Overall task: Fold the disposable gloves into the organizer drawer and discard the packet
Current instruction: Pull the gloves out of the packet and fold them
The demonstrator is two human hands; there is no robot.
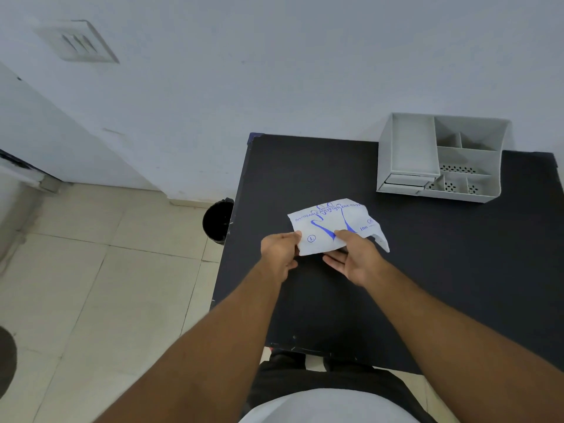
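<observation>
A white packet of disposable gloves (pixel 331 222) with blue print is held a little above the black table (pixel 457 270). My left hand (pixel 279 253) pinches its near left corner. My right hand (pixel 354 257) grips its near edge, thumb on top and fingers underneath. The packet's right end droops, crumpled. A grey desk organizer (pixel 439 157) stands at the back right of the table, with an open tray on top, several small compartments and closed drawers (pixel 404 183) at its lower front. No loose gloves are visible.
A small black bin (pixel 218 221) stands on the tiled floor against the table's left edge. The white wall runs right behind the table and organizer. Tiled floor stretches out to the left.
</observation>
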